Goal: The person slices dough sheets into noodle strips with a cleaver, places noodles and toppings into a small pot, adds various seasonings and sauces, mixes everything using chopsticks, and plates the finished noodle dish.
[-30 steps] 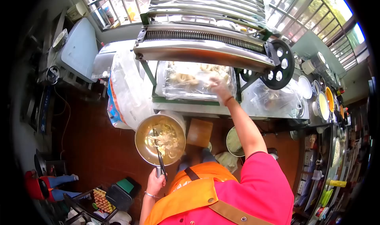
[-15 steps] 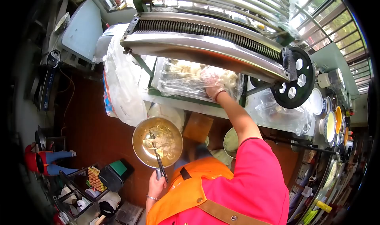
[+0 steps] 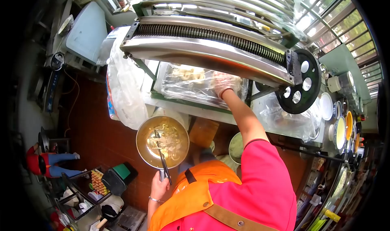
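My left hand [image 3: 160,186] is wrapped round the short handle of a round metal pan [image 3: 140,151]. Inside the pan lie pale strips of food [image 3: 168,143] in some liquid. A pair of dark chopsticks [image 3: 161,155] runs from the food back over the rim to my left hand. My right hand [image 3: 223,83], in a clear glove, reaches into a tray lined with clear plastic [image 3: 178,92]. Pale, lumpy food [image 3: 189,73] sits in that tray, beside and partly under the hand. The fingers of my right hand are mostly hidden by the food and the metal bar above.
A metal machine with a ridged roller [image 3: 211,35] and a black wheel [image 3: 300,82] stands over the tray. A white plastic bag [image 3: 126,80] hangs at left. Bowls [image 3: 339,131] line the right side. Another person [image 3: 50,162] is at far left, near a bin [image 3: 120,178].
My gloved right hand has shifted slightly within the tray, and less of its fingers shows. The pan, held by my left hand, stays almost in place.
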A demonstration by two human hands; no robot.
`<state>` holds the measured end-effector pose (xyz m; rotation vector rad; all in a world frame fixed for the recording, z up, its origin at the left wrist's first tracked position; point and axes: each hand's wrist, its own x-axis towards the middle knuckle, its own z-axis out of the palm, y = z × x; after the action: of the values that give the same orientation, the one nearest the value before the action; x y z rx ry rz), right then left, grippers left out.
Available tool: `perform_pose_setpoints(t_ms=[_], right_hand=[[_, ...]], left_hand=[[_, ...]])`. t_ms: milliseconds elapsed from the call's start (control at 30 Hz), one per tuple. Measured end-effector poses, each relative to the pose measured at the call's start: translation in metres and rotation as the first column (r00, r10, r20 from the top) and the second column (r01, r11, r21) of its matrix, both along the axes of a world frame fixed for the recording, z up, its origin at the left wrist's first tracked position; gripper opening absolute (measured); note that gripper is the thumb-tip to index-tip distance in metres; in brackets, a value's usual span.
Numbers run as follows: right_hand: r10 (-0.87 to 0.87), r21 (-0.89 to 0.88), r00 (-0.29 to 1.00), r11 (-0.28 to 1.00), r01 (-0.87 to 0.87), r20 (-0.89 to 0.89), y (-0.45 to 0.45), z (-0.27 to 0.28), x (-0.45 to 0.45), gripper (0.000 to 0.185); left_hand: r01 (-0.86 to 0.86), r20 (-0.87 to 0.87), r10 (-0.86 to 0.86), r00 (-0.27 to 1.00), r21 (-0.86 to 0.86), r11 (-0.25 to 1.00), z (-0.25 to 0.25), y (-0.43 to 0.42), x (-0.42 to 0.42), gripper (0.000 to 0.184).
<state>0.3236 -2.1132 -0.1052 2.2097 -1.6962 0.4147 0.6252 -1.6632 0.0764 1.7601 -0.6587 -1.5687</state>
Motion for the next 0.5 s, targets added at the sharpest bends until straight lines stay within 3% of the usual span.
perform_pose_setpoints(t_ms=[67,100,167,200,300,333,433,467,500], right_hand=[[0.008,0.058,0.999,0.998,-0.006,-0.033,-0.010,0.010,0.002,0.028],[0.034,0.253,0.999,0.967,-0.028,-0.020,-0.008,0.013,0.001,0.028],[0.074,0.604,0.997,0.794,-0.072,0.021,0.004,0.058,0.007,0.031],[0.279,0.787,0.940,0.617,-0.018,-0.198,0.019,0.117,0.024,0.034],[0.344,0.502,0.934,0.827,-0.253,-0.096,0.057,0.064,0.030,0.034],[0.273,0.551,0.961,0.797,-0.250,0.042,0.063,0.069,0.031,0.034],[0.215,0.546,0.962,0.792,-0.273,0.170,0.029,-0.023,0.022,0.034],[-0.070,0.737,0.989,0.674,-0.052,0.134,0.034,0.014,0.029,0.033],[0.165,0.711,0.985,0.687,-0.152,0.051,0.032,0.005,0.025,0.033]], left_hand=[[0.023,0.006,-0.023,1.000,0.011,1.000,0.001,-0.007,-0.003,0.007],[0.036,0.006,-0.037,0.999,0.022,0.999,-0.001,-0.010,-0.003,0.006],[0.067,0.006,-0.067,0.998,0.039,0.997,-0.004,-0.010,-0.004,0.006],[0.086,0.007,-0.086,0.996,0.039,0.996,-0.007,-0.011,-0.003,0.006],[0.139,-0.001,-0.139,0.990,0.011,0.990,-0.020,-0.016,0.000,0.006],[0.157,0.008,-0.158,0.987,0.020,0.987,-0.026,-0.018,0.002,0.006],[0.169,0.013,-0.171,0.985,0.091,0.981,-0.034,-0.029,-0.005,0.008],[0.182,0.002,-0.183,0.983,0.093,0.979,-0.036,-0.033,-0.007,0.009],[0.198,-0.009,-0.198,0.980,0.098,0.975,-0.037,-0.037,-0.008,0.011]])
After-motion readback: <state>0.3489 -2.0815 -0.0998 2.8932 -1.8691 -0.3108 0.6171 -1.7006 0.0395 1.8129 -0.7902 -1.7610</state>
